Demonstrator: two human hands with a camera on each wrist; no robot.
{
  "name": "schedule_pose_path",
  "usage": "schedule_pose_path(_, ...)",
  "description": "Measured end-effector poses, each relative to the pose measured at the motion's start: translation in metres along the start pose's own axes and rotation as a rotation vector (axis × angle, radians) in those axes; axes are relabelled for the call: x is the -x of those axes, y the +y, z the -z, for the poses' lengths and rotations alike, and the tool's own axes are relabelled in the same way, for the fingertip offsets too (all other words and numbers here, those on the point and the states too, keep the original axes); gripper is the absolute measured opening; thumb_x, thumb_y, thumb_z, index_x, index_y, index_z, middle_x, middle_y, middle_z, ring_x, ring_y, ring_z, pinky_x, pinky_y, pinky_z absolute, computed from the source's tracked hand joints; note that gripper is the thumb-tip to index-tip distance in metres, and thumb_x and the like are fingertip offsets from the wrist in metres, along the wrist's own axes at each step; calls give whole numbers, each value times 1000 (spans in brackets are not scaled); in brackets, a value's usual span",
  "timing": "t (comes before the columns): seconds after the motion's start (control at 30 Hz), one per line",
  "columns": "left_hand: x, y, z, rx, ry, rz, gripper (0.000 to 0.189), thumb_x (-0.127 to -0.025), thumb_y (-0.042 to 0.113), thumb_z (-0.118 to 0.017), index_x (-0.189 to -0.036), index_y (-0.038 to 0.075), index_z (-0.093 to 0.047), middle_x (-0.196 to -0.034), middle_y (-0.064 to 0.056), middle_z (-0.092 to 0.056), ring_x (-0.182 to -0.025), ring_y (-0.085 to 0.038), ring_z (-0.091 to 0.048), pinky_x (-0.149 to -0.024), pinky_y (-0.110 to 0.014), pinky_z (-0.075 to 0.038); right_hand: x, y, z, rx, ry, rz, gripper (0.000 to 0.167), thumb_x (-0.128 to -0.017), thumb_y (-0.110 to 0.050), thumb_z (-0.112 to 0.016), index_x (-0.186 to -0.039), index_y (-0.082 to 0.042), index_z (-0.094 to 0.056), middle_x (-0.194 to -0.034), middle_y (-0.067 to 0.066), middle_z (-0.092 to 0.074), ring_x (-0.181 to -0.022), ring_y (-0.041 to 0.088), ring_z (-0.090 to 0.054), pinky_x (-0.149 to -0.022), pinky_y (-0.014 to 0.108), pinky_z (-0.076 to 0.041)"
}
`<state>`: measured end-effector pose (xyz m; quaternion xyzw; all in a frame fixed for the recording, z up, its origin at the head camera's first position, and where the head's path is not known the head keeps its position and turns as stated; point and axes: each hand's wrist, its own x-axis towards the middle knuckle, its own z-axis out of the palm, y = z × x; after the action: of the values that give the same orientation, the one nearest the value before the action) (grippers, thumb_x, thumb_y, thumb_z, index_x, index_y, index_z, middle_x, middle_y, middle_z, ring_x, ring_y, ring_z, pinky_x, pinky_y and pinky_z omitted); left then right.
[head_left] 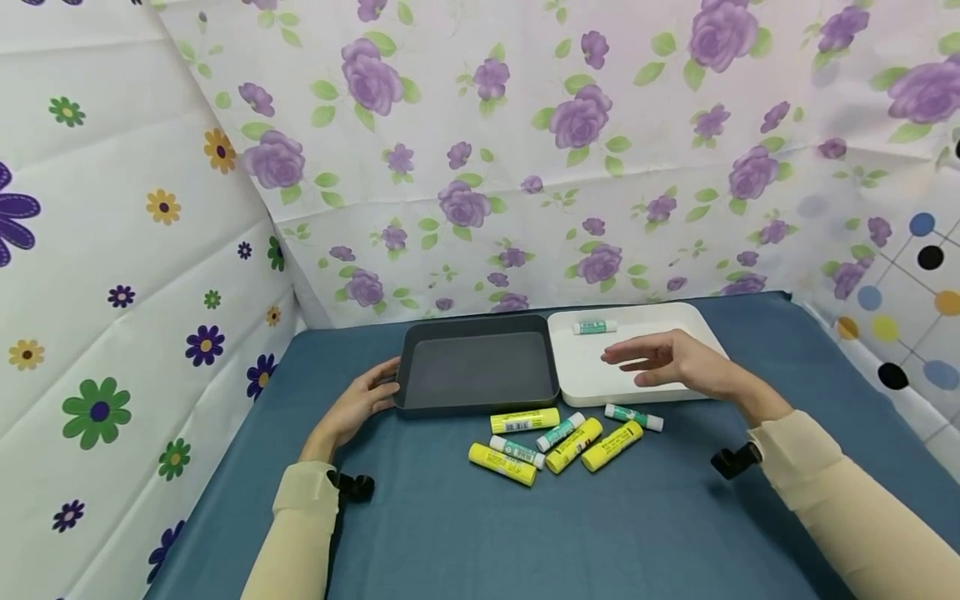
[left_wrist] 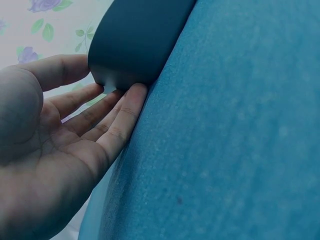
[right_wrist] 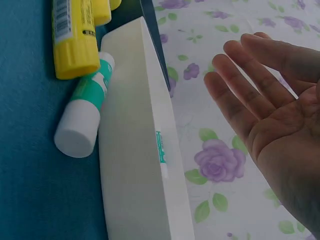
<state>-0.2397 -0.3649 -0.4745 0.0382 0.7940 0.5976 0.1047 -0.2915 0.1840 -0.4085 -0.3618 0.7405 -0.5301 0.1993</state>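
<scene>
My left hand [head_left: 360, 404] touches the left end of a dark grey tray [head_left: 401, 392], its fingers fairly straight. In the left wrist view, thumb and fingertips meet the outer corner of that tray [left_wrist: 135, 45]. Over the white tray [head_left: 585, 387] hovers my right hand [head_left: 660, 360], fingers loosely extended and holding nothing. A green-and-white glue stick [head_left: 595, 327] lies inside the white tray, toward its back left. Just in front of that tray rests another green-and-white glue stick [head_left: 633, 417], also seen close up in the right wrist view.
Before the trays, several yellow glue sticks [head_left: 502, 464] lie mixed with two green-and-white ones [head_left: 517, 452]. The trays stand side by side at the back of a table with a blue cloth [head_left: 465, 542]. Flowered sheets [head_left: 465, 150] hang behind and at the sides.
</scene>
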Motion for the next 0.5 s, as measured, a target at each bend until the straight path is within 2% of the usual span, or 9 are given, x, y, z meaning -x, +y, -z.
schedule_pose_path(0.2, -1, 4, 0, -7, 4, -8, 63, -112, 20, -53, -167, 11, -24, -167, -21, -25, -150, -42, -33, -120, -60, -35, 15, 5, -5, -31, -60, 22, 50, -100, 3, -65, -149, 6, -53, -147, 28, -56, -136, 32, -57, -102, 32, -56)
schedule_pose_path(0.4, 0, 2, -2, 1, 6, -3, 63, -111, 20, -53, -167, 12, -24, -167, -20, -26, -150, -41, -34, -120, -59, -36, 29, 16, -13, -30, -67, 5, 51, -101, -1, -65, -149, 6, -51, -146, 25, -57, -135, 19, -59, -100, 29, -56)
schedule_pose_path(0.5, 1, 2, -3, -3, 4, 3, 63, -111, 20, -53, -167, 12, -24, -168, -20, -25, -150, -41, -33, -120, -59, -36, 35, 20, -18, -47, -79, 7, 51, -100, 1, -66, -150, 4, -52, -147, 26, -57, -136, 27, -57, -98, 32, -58)
